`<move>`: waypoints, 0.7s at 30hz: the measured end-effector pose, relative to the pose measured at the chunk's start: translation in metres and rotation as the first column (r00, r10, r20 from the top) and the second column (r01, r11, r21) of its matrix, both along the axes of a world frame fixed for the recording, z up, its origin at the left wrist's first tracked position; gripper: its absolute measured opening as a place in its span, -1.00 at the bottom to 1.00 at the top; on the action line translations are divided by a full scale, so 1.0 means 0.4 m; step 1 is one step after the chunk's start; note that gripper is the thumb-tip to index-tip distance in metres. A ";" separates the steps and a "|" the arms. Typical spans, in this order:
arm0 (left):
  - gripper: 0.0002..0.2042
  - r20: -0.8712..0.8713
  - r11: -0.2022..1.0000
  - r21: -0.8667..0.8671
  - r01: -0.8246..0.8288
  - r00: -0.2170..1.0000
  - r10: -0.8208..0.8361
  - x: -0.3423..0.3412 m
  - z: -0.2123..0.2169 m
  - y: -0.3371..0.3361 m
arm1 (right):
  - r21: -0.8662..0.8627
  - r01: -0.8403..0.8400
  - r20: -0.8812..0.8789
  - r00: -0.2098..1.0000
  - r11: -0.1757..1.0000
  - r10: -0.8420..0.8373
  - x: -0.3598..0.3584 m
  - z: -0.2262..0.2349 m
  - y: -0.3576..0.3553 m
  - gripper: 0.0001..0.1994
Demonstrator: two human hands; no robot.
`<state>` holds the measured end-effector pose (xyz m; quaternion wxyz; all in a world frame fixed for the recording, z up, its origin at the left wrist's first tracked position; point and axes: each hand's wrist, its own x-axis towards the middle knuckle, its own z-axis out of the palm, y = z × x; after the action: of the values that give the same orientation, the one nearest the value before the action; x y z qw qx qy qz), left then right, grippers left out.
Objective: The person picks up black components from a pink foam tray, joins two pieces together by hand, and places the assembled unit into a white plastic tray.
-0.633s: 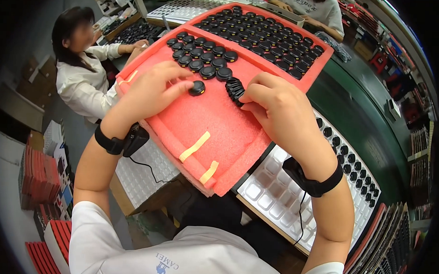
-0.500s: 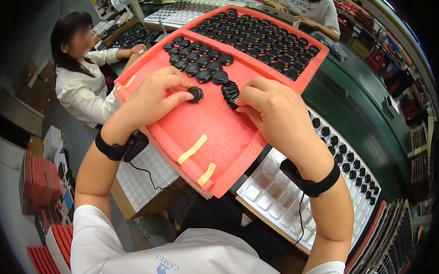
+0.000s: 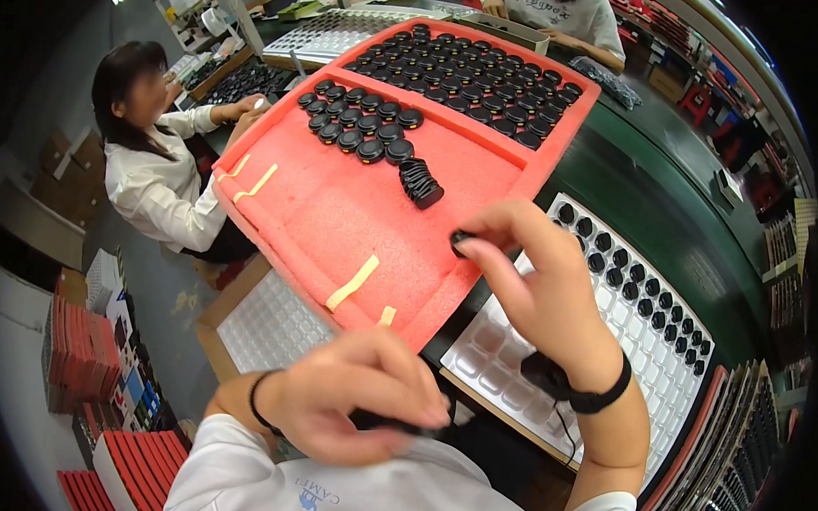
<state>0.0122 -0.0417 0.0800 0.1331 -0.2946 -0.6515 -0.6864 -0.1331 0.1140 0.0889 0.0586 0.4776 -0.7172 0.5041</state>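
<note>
Black disc (image 3: 461, 244) pinched in my right hand (image 3: 541, 292) by the foam tray (image 3: 338, 219); my left hand (image 3: 346, 393) is curled, blurred, grip unclear.

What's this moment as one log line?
Left hand: blurred, grip unclear | Right hand: pinching black part | Red foam tray: black stack inside, untouched

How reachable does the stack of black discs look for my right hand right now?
Probably yes: the stack lies on the red tray ahead and left of your right hand, with nothing visible in between. The disc pinched in that hand could hamper a grip, though.
</note>
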 end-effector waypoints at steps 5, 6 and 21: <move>-0.68 0.014 0.974 -0.062 0.218 0.976 -0.218 -0.014 -0.081 0.086 | -0.225 0.127 0.443 0.896 0.966 -0.015 0.092 -0.070 0.136 -0.83; -0.68 0.016 0.972 -0.056 0.230 0.973 -0.229 -0.018 -0.101 0.101 | -0.219 0.139 0.446 0.895 0.966 -0.028 0.111 -0.089 0.169 -0.83; -0.59 0.638 0.960 0.280 0.013 0.744 -0.197 -0.083 -0.269 0.200 | -0.355 0.536 0.911 0.383 0.766 0.154 0.247 -0.302 0.277 -0.81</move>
<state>-0.0211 0.0384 -0.0276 -0.1075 -0.0497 -0.5436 -0.8310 -0.0343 0.2247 -0.0320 -0.1285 -0.0137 -0.4816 0.8668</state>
